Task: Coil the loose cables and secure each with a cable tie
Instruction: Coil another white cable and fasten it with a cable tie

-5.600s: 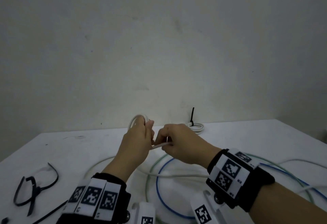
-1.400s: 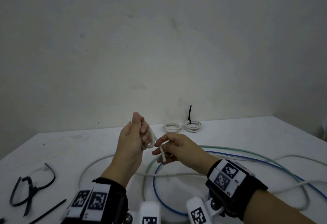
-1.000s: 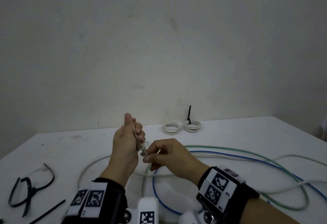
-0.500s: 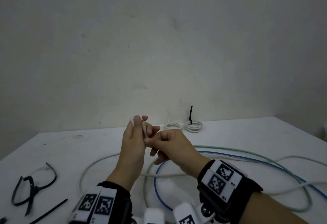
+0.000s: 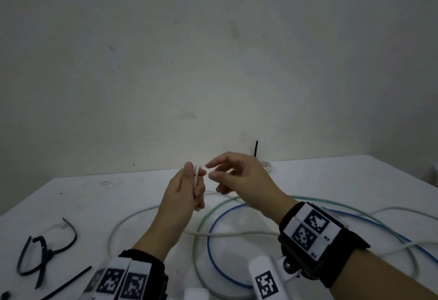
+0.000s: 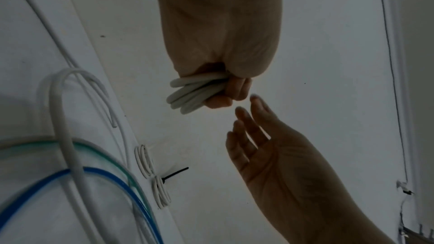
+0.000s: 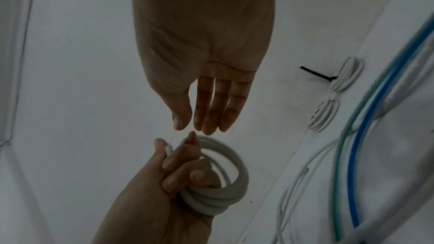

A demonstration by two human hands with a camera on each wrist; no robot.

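A small white cable coil [image 7: 218, 179] is held clenched above the worktop [image 5: 94, 204] by the left hand [image 5: 182, 195], while the right hand [image 5: 239, 181] is kept released just beside it, so the untied loops could be sprung apart if that clench is eased.

A white table [image 5: 355, 181] is set against a plain, scuffed off-white wall [image 5: 213, 62]; lighting is dim.
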